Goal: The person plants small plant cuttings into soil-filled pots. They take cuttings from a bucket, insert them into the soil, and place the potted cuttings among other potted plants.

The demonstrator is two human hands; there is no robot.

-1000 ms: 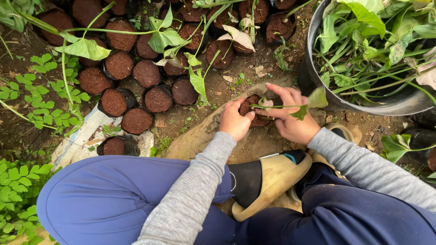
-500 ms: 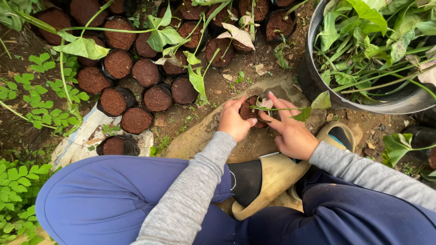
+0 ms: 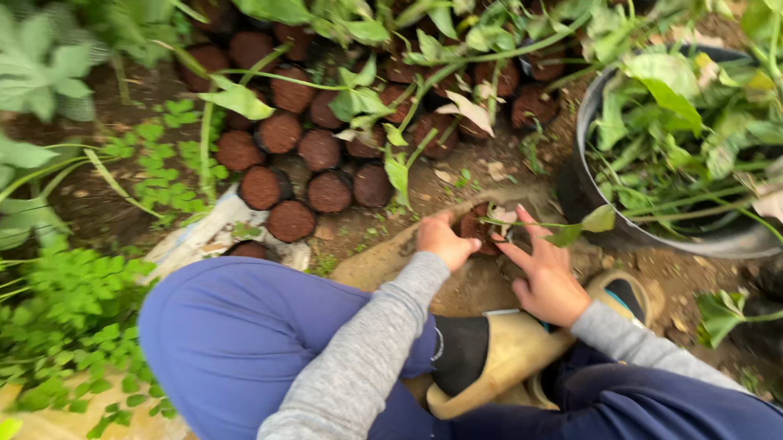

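A small soil-filled pot [image 3: 479,228] sits on the ground just in front of my knees, with a thin green cutting [image 3: 556,229] lying across it, its leaf pointing right. My left hand [image 3: 442,242] presses against the pot's left side, fingers curled on it. My right hand [image 3: 543,272] rests at the pot's right side, fingers spread, fingertips touching the cutting's stem and the soil. Grey sleeves cover both arms.
Several soil-filled pots [image 3: 311,150] stand in rows at the back left, some with leafy cuttings. A large dark tub [image 3: 586,198] full of cut green stems sits at the right. My blue-trousered knee [image 3: 228,345] and a tan boot [image 3: 500,357] fill the foreground. Low weeds grow at left.
The view has shifted right and closer. My right hand has opened its fingers and slid down beside the pot; my left hand stays pressed on the pot.
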